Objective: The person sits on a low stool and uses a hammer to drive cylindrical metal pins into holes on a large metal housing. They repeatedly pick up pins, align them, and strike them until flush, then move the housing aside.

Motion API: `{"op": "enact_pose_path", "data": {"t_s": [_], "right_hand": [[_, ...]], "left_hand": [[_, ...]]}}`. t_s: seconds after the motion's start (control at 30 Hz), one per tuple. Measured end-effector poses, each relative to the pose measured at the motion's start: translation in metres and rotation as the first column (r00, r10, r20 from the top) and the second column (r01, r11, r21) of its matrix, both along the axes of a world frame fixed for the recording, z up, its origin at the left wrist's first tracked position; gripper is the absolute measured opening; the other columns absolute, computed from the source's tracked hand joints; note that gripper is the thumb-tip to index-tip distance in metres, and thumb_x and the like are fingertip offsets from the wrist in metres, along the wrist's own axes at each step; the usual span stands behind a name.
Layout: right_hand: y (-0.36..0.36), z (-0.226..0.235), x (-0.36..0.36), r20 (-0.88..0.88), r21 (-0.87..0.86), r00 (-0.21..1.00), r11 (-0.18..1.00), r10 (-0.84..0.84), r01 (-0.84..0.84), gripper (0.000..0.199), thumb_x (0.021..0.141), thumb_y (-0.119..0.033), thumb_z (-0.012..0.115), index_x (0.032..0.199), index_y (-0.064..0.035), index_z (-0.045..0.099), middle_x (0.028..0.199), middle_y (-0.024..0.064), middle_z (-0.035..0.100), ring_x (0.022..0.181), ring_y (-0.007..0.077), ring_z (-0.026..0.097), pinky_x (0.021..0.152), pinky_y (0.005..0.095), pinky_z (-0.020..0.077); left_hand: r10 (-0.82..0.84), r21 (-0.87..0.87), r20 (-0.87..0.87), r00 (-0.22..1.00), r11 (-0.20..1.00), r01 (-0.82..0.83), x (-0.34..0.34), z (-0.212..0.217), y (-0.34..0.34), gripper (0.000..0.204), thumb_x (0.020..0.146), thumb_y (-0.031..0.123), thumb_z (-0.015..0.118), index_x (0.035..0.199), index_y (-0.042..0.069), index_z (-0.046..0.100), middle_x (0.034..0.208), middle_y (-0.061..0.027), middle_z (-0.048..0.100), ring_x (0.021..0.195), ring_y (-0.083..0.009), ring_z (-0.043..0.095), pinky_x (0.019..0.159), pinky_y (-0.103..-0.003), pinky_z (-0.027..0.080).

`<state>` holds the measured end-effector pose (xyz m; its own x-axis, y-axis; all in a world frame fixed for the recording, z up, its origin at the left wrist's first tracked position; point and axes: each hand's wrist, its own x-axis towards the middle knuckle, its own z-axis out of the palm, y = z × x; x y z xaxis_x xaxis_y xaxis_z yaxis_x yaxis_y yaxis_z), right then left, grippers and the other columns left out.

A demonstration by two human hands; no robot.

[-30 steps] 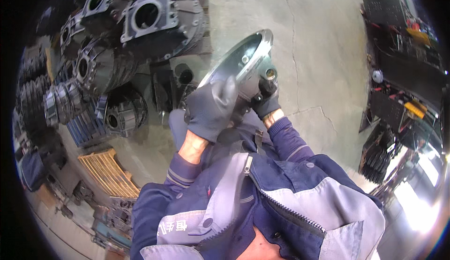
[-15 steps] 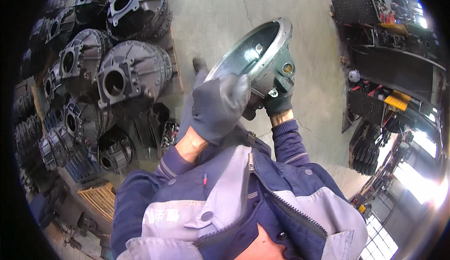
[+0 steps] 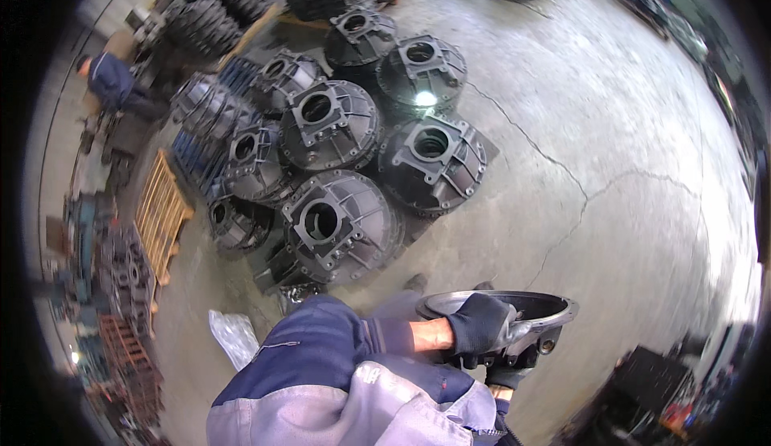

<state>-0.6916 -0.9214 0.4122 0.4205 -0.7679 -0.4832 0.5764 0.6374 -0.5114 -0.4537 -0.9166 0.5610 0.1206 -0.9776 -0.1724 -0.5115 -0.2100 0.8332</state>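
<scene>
A dark cast-metal bell housing (image 3: pixel 554 321) is held in front of me at the lower right, its wide round opening facing up. My left hand (image 3: pixel 482 325), in a dark work glove, is closed on the housing's near rim. Below the housing, my right hand (image 3: pixel 506 377) is gloved too and grips its underside; the casting hides most of those fingers. Ahead and to the left stand stacks of similar bell housings (image 3: pixel 361 225), wide ends down, each with a square flange around a round hole on top.
A wooden pallet (image 3: pixel 161 217) lies left of the stacks. A clear plastic bag (image 3: pixel 233 337) is on the floor near my left leg. Another person (image 3: pixel 112 80) is at the far left. A dark rack (image 3: pixel 650 378) stands at the lower right; cracks run across the concrete floor (image 3: pixel 586 197).
My view has swung left, so the stacked housings now sit in the middle. The held housing appears lower and farther right, its opening turned more upward. Both hands keep hold of it.
</scene>
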Motion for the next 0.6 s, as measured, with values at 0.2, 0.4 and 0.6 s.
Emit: {"op": "enact_pose_path", "data": {"t_s": [0.2, 0.4, 0.6], "right_hand": [[-0.146, 0.012, 0.034, -0.070, 0.044, 0.982, 0.984, 0.175, -0.173, 0.066, 0.097, -0.044, 0.063, 0.152, -0.0105, 0.046, 0.146, 0.0135, 0.055, 0.131, 0.0336, 0.056, 0.110, 0.0512, 0.0500], [-0.253, 0.041, 0.112, -0.164, 0.020, 0.901, 0.914, 0.402, -0.405, 0.055, 0.102, -0.033, 0.056, 0.146, -0.0005, 0.051, 0.141, 0.0164, 0.059, 0.123, 0.0325, 0.061, 0.105, 0.0472, 0.0537], [-0.321, 0.029, 0.182, -0.251, 0.039, 0.799, 0.831, 0.546, -0.555, 0.045, 0.106, -0.026, 0.052, 0.143, -0.0011, 0.054, 0.136, 0.0144, 0.063, 0.116, 0.0286, 0.064, 0.098, 0.0411, 0.0560]], "left_hand": [[0.357, -0.036, -0.028, 0.934, 0.933, -0.358, 0.001, -0.020, -0.075, 0.048, 0.093, 0.046, 0.068, 0.070, 0.003, 0.071, 0.063, -0.0197, 0.064, 0.056, -0.0359, 0.065, 0.058, -0.047, 0.050], [0.653, -0.103, -0.056, 0.755, 0.749, -0.655, 0.040, -0.029, -0.117, 0.051, 0.095, 0.043, 0.068, 0.063, 0.003, 0.064, 0.061, -0.0195, 0.062, 0.052, -0.0359, 0.062, 0.054, -0.047, 0.048], [0.800, -0.178, -0.139, 0.584, 0.560, -0.809, 0.089, -0.040, -0.150, 0.047, 0.094, 0.039, 0.070, 0.063, 0.005, 0.062, 0.056, -0.0177, 0.058, 0.050, -0.0358, 0.060, 0.051, -0.045, 0.046]]}}
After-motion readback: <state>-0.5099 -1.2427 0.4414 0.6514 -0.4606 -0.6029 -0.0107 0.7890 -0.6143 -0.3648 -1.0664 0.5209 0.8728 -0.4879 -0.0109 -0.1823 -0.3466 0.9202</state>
